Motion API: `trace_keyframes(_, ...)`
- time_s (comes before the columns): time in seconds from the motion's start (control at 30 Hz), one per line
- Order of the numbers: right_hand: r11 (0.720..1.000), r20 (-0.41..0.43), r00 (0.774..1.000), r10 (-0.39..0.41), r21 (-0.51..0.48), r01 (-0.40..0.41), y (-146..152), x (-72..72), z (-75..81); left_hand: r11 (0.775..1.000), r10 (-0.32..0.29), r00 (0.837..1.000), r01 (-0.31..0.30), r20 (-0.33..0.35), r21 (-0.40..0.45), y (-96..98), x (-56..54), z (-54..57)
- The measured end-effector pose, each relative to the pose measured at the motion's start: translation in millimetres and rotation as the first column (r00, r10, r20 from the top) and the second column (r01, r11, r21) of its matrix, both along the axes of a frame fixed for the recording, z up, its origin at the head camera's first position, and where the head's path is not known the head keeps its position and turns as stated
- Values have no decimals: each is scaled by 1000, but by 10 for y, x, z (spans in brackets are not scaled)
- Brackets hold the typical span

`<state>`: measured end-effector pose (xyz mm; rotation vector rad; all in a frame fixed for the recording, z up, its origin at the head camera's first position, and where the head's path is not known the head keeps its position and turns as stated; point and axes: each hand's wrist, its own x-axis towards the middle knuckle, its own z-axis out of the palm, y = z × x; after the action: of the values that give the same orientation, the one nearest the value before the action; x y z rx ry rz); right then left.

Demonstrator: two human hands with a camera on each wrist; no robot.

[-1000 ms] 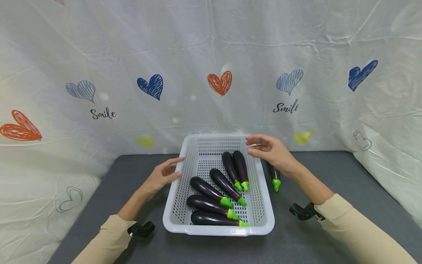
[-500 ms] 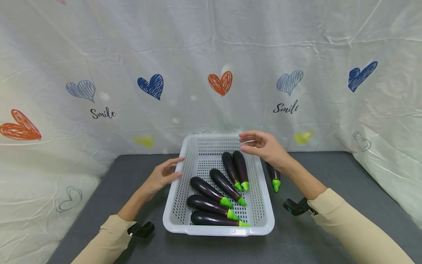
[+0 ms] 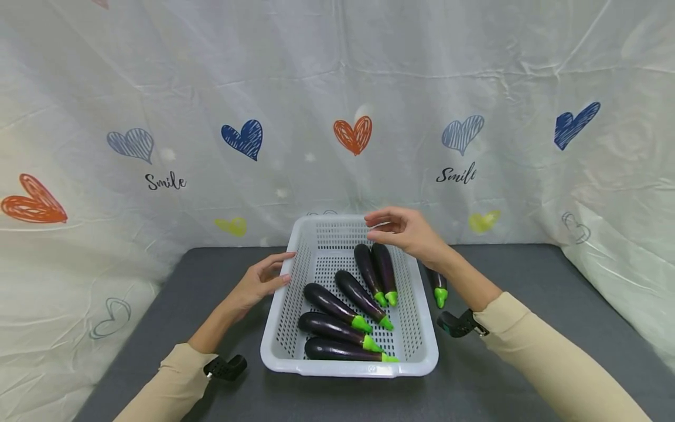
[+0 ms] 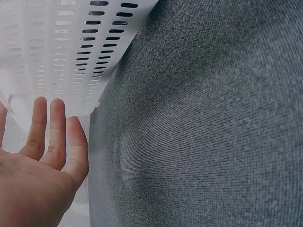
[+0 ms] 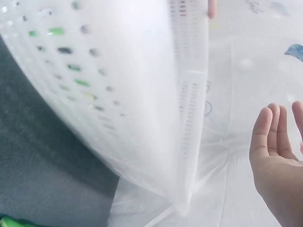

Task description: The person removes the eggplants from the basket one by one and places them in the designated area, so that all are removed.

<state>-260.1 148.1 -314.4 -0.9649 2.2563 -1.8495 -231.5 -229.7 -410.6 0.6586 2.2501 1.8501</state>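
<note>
A white perforated plastic basket (image 3: pixel 348 369) stands on the dark table. Inside it lie several dark purple eggplants (image 3: pixel 329 302) with bright green caps. My left hand (image 3: pixel 261 282) is at the basket's left rim, fingertips right at the edge; in the left wrist view its fingers (image 4: pixel 57 127) are extended beside the slotted wall. My right hand (image 3: pixel 408 233) hovers over the back right part of the basket, holding nothing, fingers slightly bent. Another eggplant (image 3: pixel 436 281) lies on the table just right of the basket, its far end hidden by my right forearm.
The dark grey table (image 3: pixel 221 310) runs back to a pale curtain (image 3: pixel 295 70) printed with hearts and words. Each wrist wears a black strap, the right strap (image 3: pixel 459 323) hanging near the basket's right side.
My right hand has moved left from the basket's right rim to over its back part. The left hand, the basket and the eggplants have stayed in place.
</note>
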Motion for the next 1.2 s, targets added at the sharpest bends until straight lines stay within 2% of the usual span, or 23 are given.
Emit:
trace_keyframes(0.17,1000,24,1000,9,17,-9,-86,-55,17,1000,-2,1000,2,0,1,3,5,3)
trace_keyframes(0.4,999,46,998,-30,40,28,-188,-145,82,1000,-1,1000,1,5,-4,2,9,-6)
trace_keyframes(0.57,999,48,998,-29,44,27,-255,-211,63,1000,-3,1000,3,10,-5,-5,-3,-15)
trace_keyframes(0.8,999,76,997,-33,38,30,-383,-267,-9,1000,-6,1000,6,4,4,-6,-21,-18)
trace_keyframes(1.2,997,163,983,-82,-2,83,-649,-408,-289,1000,15,1000,-15,17,-10,-7,-14,-30)
